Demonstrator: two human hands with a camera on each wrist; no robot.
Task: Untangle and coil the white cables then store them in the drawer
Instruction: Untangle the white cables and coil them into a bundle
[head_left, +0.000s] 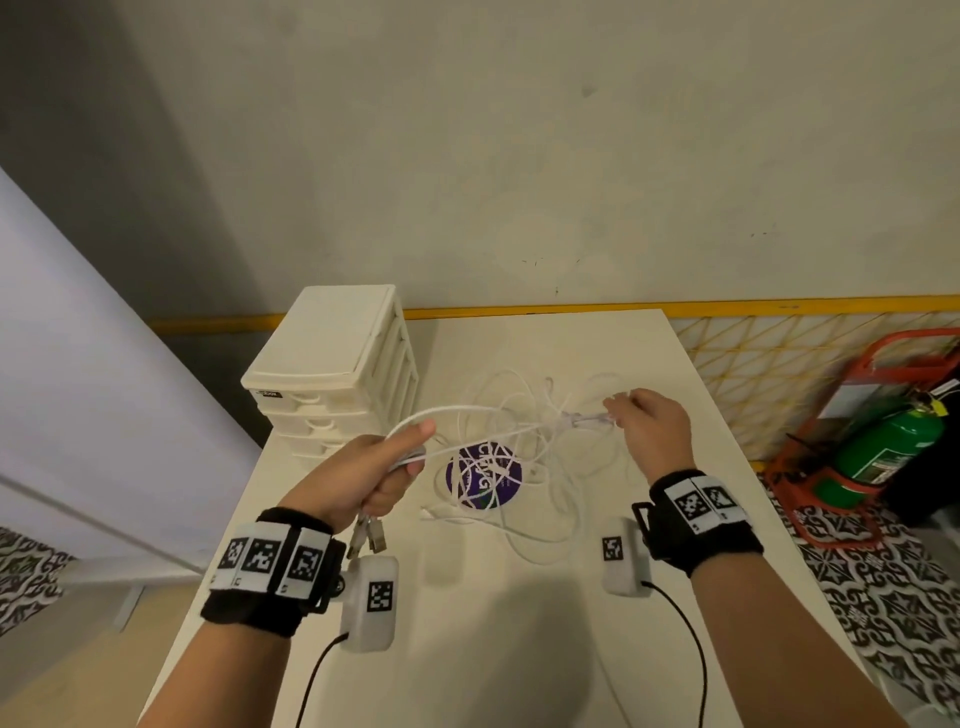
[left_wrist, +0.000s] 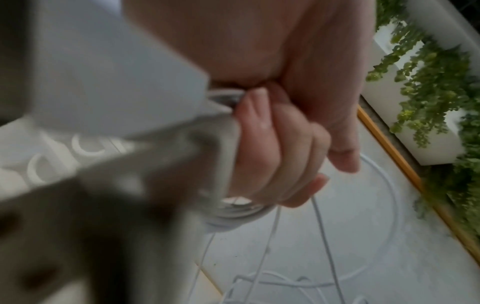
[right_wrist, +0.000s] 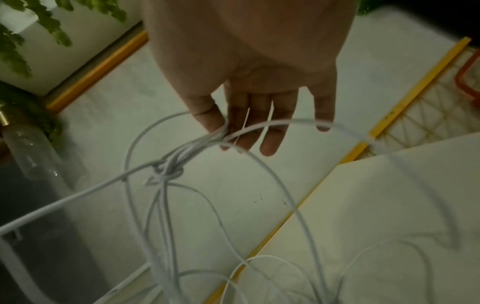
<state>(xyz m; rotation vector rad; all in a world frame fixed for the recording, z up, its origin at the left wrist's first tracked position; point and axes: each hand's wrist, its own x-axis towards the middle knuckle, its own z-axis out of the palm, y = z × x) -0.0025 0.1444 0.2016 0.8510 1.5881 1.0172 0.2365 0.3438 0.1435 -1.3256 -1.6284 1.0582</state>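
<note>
A tangle of white cables (head_left: 524, 467) lies on the white table (head_left: 519, 649), partly lifted between my hands. My left hand (head_left: 410, 449) grips a bundle of strands in a fist, thumb on top; metal USB plugs (head_left: 370, 538) hang below it. In the left wrist view the curled fingers (left_wrist: 283, 156) wrap the strands and a plug is blurred up close. My right hand (head_left: 615, 411) pinches strands farther right, above the table. In the right wrist view the thumb (right_wrist: 210, 115) and fingers pinch cables that run into a tight knot (right_wrist: 168, 172). The cream drawer unit (head_left: 332, 364) stands at the back left, its drawers closed.
A round purple sticker (head_left: 462, 480) sits on the table under the cables. A green fire extinguisher (head_left: 883, 447) in a red stand is on the floor to the right. A wall runs behind the table, with a yellow strip (head_left: 571, 310) along its base.
</note>
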